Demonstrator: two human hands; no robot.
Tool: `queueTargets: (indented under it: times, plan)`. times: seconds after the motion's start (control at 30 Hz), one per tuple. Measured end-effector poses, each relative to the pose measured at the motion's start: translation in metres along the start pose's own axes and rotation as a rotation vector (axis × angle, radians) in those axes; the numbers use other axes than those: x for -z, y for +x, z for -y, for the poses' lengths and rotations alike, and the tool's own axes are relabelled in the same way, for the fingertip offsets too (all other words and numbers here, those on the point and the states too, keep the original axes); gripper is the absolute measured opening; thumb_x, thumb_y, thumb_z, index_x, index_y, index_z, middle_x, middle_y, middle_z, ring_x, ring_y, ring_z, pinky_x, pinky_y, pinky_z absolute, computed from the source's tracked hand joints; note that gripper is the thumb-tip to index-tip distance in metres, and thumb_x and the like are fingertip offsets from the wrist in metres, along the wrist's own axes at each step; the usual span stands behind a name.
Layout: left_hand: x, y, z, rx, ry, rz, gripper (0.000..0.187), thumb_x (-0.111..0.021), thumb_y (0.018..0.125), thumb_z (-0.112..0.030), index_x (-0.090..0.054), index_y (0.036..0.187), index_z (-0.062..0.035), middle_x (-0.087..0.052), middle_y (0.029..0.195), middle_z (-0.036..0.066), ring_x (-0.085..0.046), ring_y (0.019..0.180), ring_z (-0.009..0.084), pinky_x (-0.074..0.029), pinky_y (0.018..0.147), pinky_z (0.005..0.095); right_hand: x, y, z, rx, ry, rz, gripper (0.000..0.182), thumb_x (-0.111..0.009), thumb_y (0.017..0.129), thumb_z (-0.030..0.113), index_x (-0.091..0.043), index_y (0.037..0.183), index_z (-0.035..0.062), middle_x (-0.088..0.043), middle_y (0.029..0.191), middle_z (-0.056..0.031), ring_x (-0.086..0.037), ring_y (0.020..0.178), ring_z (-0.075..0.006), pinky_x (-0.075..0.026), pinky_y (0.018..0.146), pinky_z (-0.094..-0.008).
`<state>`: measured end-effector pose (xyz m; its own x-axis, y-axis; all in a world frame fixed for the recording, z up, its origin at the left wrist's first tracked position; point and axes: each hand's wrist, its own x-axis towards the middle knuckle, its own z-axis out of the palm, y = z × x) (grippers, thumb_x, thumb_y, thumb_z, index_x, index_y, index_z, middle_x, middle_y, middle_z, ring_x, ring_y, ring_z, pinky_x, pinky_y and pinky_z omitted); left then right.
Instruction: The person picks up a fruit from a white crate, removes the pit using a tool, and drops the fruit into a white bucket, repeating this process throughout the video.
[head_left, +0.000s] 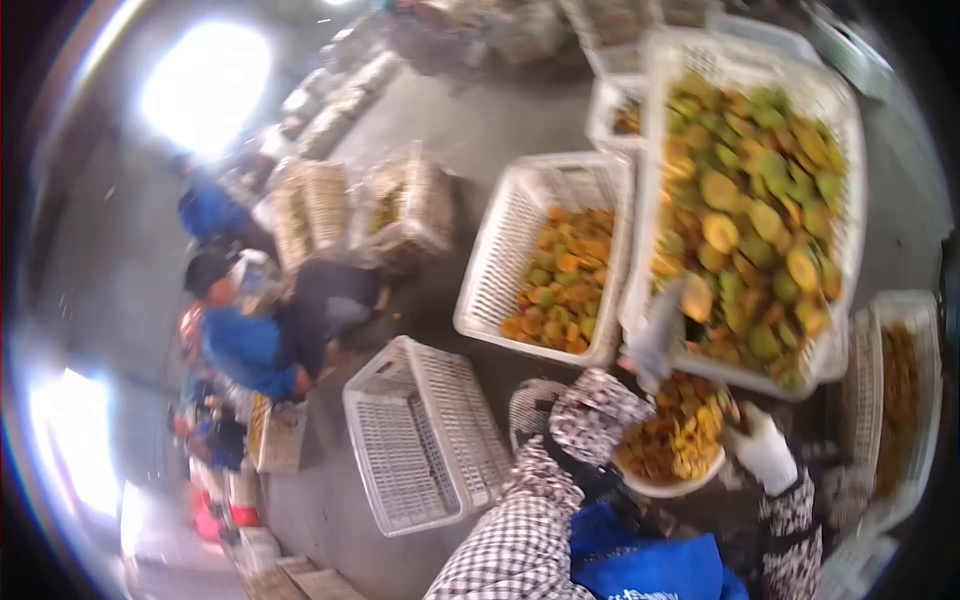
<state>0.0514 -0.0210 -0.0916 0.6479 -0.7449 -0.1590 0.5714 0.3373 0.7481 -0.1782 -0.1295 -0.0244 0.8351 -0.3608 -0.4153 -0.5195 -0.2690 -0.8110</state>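
My left hand (pixel 660 338), in a grey glove, reaches to the near left edge of a big white crate (pixel 848 200) heaped with halved green-and-orange fruit. A fruit half (pixel 697 298) is at its fingertips; blur hides whether the fingers grip it. Lower right, my right hand (pixel 766 452) wears a white glove. Its fingers are curled round something small and dark that I cannot make out, beside a round white bowl (pixel 690 488). Orange-yellow fruit pieces (pixel 690 430) fill this bowl, which is close in front of my body.
Left of the big crate stands a white basket (pixel 490 255) part filled with fruit halves. A tilted white basket (pixel 405 465) rests on the floor nearer me. At the right is another crate (pixel 925 400) of brown-orange pieces. A person in blue (pixel 245 345) sits at the left.
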Motion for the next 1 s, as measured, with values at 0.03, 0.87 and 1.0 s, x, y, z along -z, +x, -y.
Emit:
queueTargets:
  times: [0.03,0.87,1.0]
  plan:
    - [0.041,0.004,0.033,-0.001,-0.296,0.086,0.039,-0.063,0.091,-0.016,-0.045,0.124,-0.0048,-0.061,0.108,0.009,-0.062,0.095,0.016,-0.056,0.078,0.0313,0.006,-0.002,0.028,0.029,0.272,0.104,0.03,-0.063,0.084,0.019,-0.058,0.106,-0.0007,-0.064,0.079,-0.0104,-0.061,0.076,-0.0196,-0.05,0.071,-0.0346]
    - [-0.073,-0.056,-0.039,0.03,0.023,-0.101,0.031,-0.054,0.097,-0.012,-0.044,0.123,0.0018,-0.061,0.099,0.016,-0.064,0.088,0.0246,-0.056,0.077,0.0365,-0.037,0.04,0.037,0.347,-0.299,-0.225,0.032,-0.062,0.082,0.022,-0.048,0.1,-0.0008,-0.058,0.066,-0.0164,-0.061,0.06,-0.0345,-0.05,0.056,-0.0411]
    - [-0.075,-0.057,-0.029,0.015,0.275,-0.177,0.03,-0.049,0.099,-0.024,-0.049,0.114,0.0028,-0.063,0.086,0.014,-0.064,0.076,0.0228,-0.055,0.071,0.0339,-0.052,0.037,0.029,0.413,-0.15,-0.206,0.035,-0.062,0.082,0.025,-0.052,0.102,-0.0026,-0.057,0.065,-0.0193,-0.062,0.063,-0.0342,-0.05,0.058,-0.0414]
